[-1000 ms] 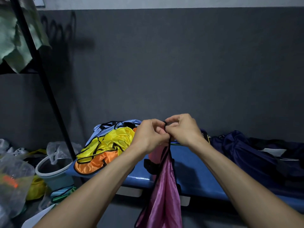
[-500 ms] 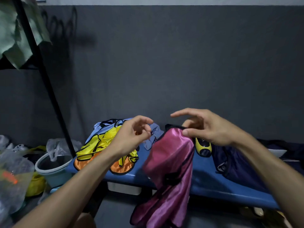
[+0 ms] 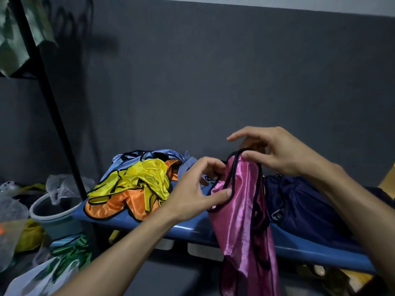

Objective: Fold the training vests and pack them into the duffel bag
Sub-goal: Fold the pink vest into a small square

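Observation:
A shiny pink training vest [image 3: 245, 210] with black trim hangs in front of the blue bench [image 3: 310, 248], held up in the air. My right hand [image 3: 275, 150] pinches its top edge between thumb and fingers. My left hand [image 3: 201, 189] grips the vest's left side with the thumb pressed on the cloth. A heap of yellow, orange and light blue vests [image 3: 136, 184] lies on the bench's left end. The dark navy duffel bag [image 3: 299, 206] rests on the bench to the right, behind the pink vest.
A black pole [image 3: 49, 99] slants up at the left, with green cloth hanging at the top. A pale bucket [image 3: 53, 212], plastic bags and green fabric [image 3: 70, 251] crowd the floor at the left. A dark grey wall stands behind the bench.
My hands were pinched together at the vest's top, then came apart. The vest now hangs higher, with my right hand on its top and my left hand taking its side.

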`<state>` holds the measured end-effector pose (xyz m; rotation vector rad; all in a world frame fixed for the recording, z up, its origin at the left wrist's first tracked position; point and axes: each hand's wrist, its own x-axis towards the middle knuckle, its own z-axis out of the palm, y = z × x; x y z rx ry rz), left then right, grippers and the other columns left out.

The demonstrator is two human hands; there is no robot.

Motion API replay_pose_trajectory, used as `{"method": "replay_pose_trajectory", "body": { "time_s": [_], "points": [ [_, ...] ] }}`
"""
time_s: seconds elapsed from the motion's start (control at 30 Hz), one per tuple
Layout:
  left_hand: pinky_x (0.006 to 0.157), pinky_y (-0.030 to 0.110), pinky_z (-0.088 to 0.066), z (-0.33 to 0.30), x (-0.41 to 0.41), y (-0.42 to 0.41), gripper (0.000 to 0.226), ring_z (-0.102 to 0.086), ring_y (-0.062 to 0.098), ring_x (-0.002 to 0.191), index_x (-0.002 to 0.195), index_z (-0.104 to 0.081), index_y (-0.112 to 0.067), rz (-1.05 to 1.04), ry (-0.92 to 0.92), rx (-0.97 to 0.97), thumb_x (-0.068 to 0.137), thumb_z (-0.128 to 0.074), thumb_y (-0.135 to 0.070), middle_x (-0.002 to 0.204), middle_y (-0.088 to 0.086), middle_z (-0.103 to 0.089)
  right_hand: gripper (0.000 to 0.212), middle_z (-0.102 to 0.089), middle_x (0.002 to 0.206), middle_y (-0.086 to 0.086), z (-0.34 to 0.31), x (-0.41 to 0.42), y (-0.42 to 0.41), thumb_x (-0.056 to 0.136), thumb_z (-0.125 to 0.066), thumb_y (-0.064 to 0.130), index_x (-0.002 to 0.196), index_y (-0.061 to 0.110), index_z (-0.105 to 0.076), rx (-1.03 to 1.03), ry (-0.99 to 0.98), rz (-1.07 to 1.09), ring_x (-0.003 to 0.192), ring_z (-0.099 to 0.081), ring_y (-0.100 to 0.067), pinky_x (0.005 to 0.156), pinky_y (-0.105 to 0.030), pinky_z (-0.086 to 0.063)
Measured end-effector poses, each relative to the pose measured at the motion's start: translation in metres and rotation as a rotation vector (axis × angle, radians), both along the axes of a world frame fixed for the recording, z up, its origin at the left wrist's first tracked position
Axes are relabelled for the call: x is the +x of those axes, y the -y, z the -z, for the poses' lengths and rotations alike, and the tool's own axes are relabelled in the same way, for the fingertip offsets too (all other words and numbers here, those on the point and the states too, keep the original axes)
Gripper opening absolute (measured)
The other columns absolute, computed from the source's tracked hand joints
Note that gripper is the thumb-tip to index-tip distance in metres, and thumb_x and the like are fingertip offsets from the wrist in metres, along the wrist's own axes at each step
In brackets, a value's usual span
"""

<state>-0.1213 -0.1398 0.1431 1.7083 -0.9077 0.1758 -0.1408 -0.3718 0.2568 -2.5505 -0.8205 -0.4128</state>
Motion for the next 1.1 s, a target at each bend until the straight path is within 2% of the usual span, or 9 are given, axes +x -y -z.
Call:
{"method": "replay_pose_trajectory", "body": {
  "time_s": [0.13, 0.3, 0.43, 0.53, 0.6, 0.73, 0.83, 0.97, 1.1],
  "points": [
    [0.082, 0.023, -0.048, 0.002, -0.009, 0.007, 0.031, -0.064, 0.014, 0.091, 0.111, -0.063, -0.026, -0.051, 0.11, 0.123, 0.088, -0.078, -0.04, 0.099, -0.01, -0.066, 0.036, -0.075, 0.096, 0.006, 0.013, 0.003, 0.005, 0.094, -0.071, 0.011, 0.124, 0.029, -0.067, 0.068, 0.137, 0.033, 0.085, -0.071, -0.018, 0.079, -0.036, -0.054],
    [0.086, 0.025, -0.036, 0.014, -0.015, 0.007, 0.028, -0.055, 0.002, 0.085, 0.103, -0.064, -0.035, -0.305, 0.427, 0.331, 0.093, -0.058, -0.06, 0.088, -0.021, -0.066, 0.032, -0.074, 0.102, 0.01, 0.023, 0.007, 0.012, 0.093, -0.07, 0.004, 0.119, 0.023, -0.07, 0.224, 0.253, 0.096, 0.096, -0.071, -0.01, 0.082, -0.021, -0.052],
    [0.083, 0.025, -0.033, 0.018, -0.013, 0.004, 0.034, -0.046, 0.001, 0.082, 0.11, -0.066, -0.033, -0.315, 0.439, 0.403, 0.097, -0.05, -0.06, 0.084, -0.024, -0.058, 0.031, -0.074, 0.105, 0.01, 0.027, 0.01, 0.018, 0.093, -0.069, 0.002, 0.118, 0.02, -0.07, 0.316, 0.24, 0.093, 0.1, -0.071, -0.013, 0.087, -0.029, -0.055],
    [0.079, 0.024, -0.029, 0.017, -0.013, 0.005, 0.034, -0.042, 0.001, 0.078, 0.116, -0.067, -0.033, -0.338, 0.391, 0.425, 0.099, -0.05, -0.057, 0.083, -0.025, -0.054, 0.032, -0.073, 0.109, 0.01, 0.028, 0.011, 0.017, 0.093, -0.069, 0.001, 0.119, 0.019, -0.07, 0.342, 0.234, 0.087, 0.103, -0.072, -0.015, 0.092, -0.04, -0.057],
    [0.076, 0.021, -0.029, 0.015, -0.01, 0.008, 0.027, -0.044, 0.003, 0.076, 0.099, -0.065, -0.034, -0.305, 0.342, 0.423, 0.099, -0.051, -0.056, 0.077, -0.02, -0.056, 0.031, -0.073, 0.11, 0.01, 0.028, 0.011, 0.016, 0.093, -0.069, 0.001, 0.119, 0.019, -0.07, 0.346, 0.233, 0.076, 0.103, -0.072, -0.015, 0.092, -0.042, -0.057],
    [0.067, 0.026, -0.034, 0.011, 0.0, 0.01, 0.035, -0.048, 0.009, 0.073, 0.085, -0.068, -0.019, -0.219, 0.166, 0.423, 0.097, -0.062, -0.052, 0.077, -0.006, -0.053, 0.031, -0.073, 0.11, 0.009, 0.027, 0.009, 0.013, 0.093, -0.069, 0.002, 0.119, 0.02, -0.07, 0.335, 0.236, 0.064, 0.103, -0.071, -0.015, 0.091, -0.041, -0.058],
    [0.068, 0.022, -0.036, 0.003, 0.008, 0.003, 0.017, -0.05, 0.004, 0.073, 0.077, -0.07, -0.034, -0.106, 0.011, 0.342, 0.089, -0.075, -0.044, 0.08, -0.009, -0.054, 0.031, -0.073, 0.109, 0.009, 0.028, 0.009, 0.018, 0.093, -0.07, 0.002, 0.118, 0.02, -0.07, 0.343, 0.227, 0.069, 0.102, -0.071, -0.015, 0.091, -0.041, -0.058],
    [0.07, 0.031, -0.042, -0.015, 0.018, -0.013, 0.027, -0.053, 0.011, 0.074, 0.071, -0.067, -0.02, -0.047, -0.021, 0.245, 0.079, -0.087, -0.037, 0.083, -0.002, -0.058, 0.03, -0.074, 0.107, 0.007, 0.038, 0.009, 0.03, 0.092, -0.071, 0.002, 0.117, 0.019, -0.071, 0.378, 0.211, 0.096, 0.101, -0.072, -0.016, 0.09, -0.041, -0.058],
    [0.073, 0.024, -0.041, -0.042, 0.009, -0.026, 0.026, -0.056, 0.013, 0.076, 0.072, -0.064, -0.013, 0.166, -0.068, 0.22, 0.08, -0.088, -0.022, 0.085, -0.001, -0.062, 0.029, -0.074, 0.107, 0.009, 0.055, 0.014, 0.036, 0.092, -0.071, 0.002, 0.115, 0.019, -0.072, 0.423, 0.179, 0.154, 0.103, -0.071, -0.009, 0.094, -0.034, -0.056]
  ]
}}
